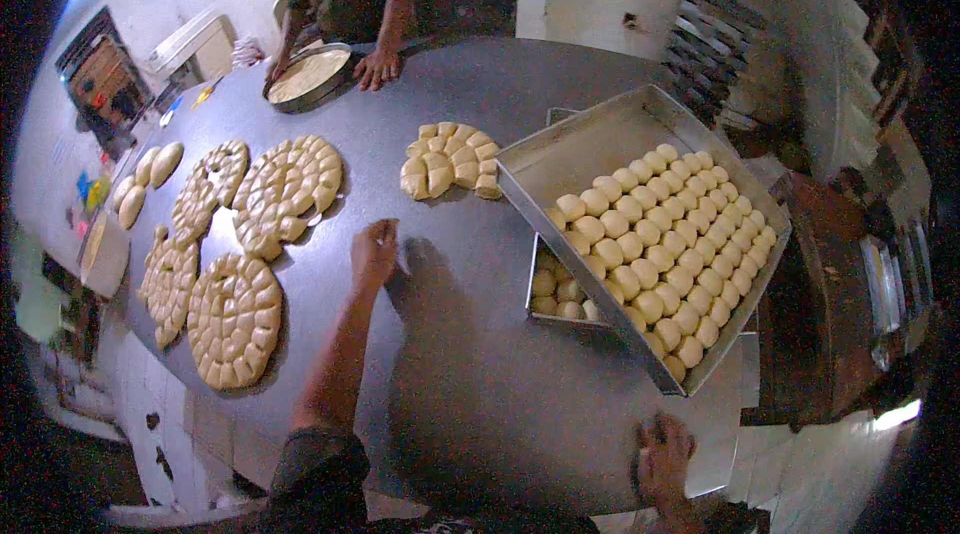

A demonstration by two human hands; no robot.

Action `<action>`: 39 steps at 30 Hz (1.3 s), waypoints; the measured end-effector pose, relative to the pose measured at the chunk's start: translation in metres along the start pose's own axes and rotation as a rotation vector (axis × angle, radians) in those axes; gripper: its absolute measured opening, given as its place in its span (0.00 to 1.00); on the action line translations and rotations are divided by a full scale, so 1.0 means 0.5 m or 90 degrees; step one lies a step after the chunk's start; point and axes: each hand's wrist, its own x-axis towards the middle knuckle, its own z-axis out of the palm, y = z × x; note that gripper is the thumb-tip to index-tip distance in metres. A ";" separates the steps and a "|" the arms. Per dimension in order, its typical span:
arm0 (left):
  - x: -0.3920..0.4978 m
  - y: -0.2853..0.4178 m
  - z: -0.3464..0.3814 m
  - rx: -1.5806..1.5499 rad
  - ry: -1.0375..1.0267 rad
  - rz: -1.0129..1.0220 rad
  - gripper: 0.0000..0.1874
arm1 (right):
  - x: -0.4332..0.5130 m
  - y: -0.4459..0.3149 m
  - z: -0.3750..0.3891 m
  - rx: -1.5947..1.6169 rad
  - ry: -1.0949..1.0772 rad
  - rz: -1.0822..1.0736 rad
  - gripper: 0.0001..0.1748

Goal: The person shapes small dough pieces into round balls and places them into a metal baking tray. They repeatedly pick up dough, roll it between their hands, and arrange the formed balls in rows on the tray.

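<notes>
My left hand (pixel 375 256) is above the metal tabletop (pixel 480 264) in mid-picture, fingers curled. A small pale edge shows at its right side; whether the hand grips it is unclear. Left of this hand lie several dough slabs cut into segments, the nearest being a round one (pixel 234 320) and a larger one (pixel 289 193). Beyond the hand is a partial arc of cut dough (pixel 454 159). Near the table's front edge, my right hand (pixel 664 455) is blurred, its fingers bent, with something dark along its left side. It is below a deep metal tray (pixel 585 151) holding rows of dough balls (pixel 667 249).
That tray rests askew over another tray (pixel 536 275) of dough balls. Across the table, another person's hand (pixel 379 69) lies beside a round pan (pixel 322 88) of dough. Oval dough pieces (pixel 166 165) and a yellow-handled tool (pixel 204 95) are at the left.
</notes>
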 end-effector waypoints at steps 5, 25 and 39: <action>0.155 -0.013 0.115 0.328 0.041 -0.045 0.21 | 0.098 0.022 0.124 0.008 0.140 0.203 0.28; -0.216 0.133 -0.065 -0.191 -0.230 0.034 0.18 | 0.209 0.188 0.066 0.204 0.376 0.292 0.19; -0.364 0.225 -0.075 -0.563 -0.298 -0.297 0.22 | 0.058 0.222 -0.061 0.124 0.276 0.191 0.17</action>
